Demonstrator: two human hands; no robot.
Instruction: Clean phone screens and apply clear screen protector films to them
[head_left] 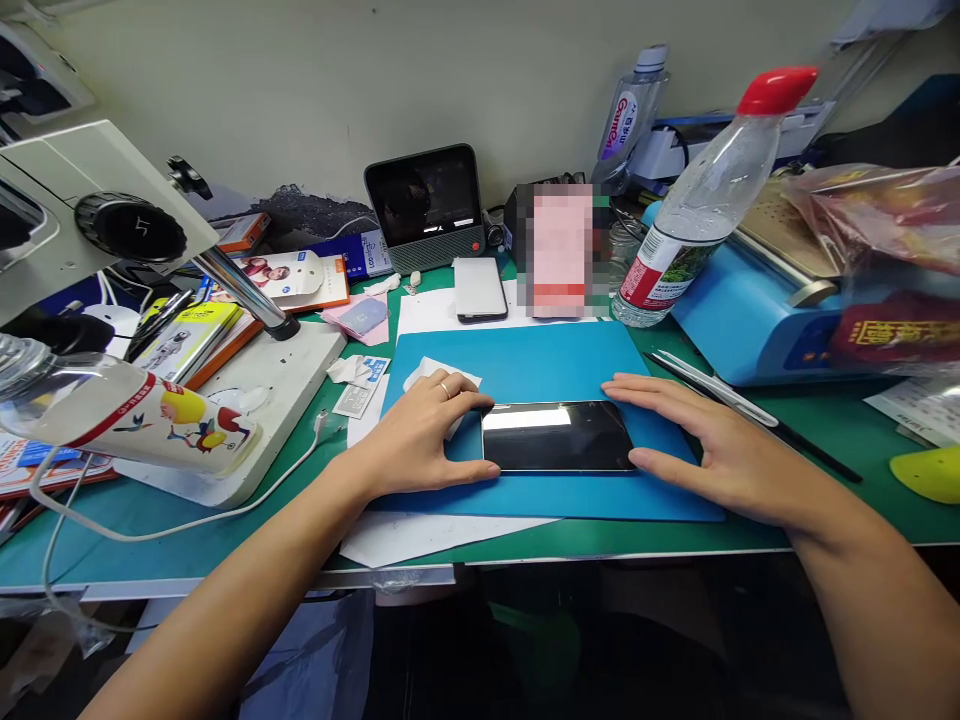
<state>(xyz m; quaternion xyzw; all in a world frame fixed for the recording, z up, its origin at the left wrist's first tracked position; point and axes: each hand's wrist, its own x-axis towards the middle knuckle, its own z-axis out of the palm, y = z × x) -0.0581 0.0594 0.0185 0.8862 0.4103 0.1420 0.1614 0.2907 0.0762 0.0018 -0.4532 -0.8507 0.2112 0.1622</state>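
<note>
A smartphone (pixel 559 445) with a dark, shiny screen lies face up on a blue mat (pixel 525 357), its long side running left to right. My left hand (pixel 420 430), wearing a ring, holds the phone's left end, with the thumb at the near edge and a finger at the far edge. At the other end is my right hand (pixel 712 440). Its thumb touches the near right corner, while its stretched fingers reach past the far edge. White tissue (pixel 450 372) lies partly under my left hand.
A microscope-like stand (pixel 285 360) and a tilted jar (pixel 180 415) occupy the left. Behind the mat are a white box-like device (pixel 480 288) and a smart display (pixel 427 210). A red-capped bottle (pixel 675 250), tweezers-like tools (pixel 712 385) and a blue machine (pixel 742 300) stand right.
</note>
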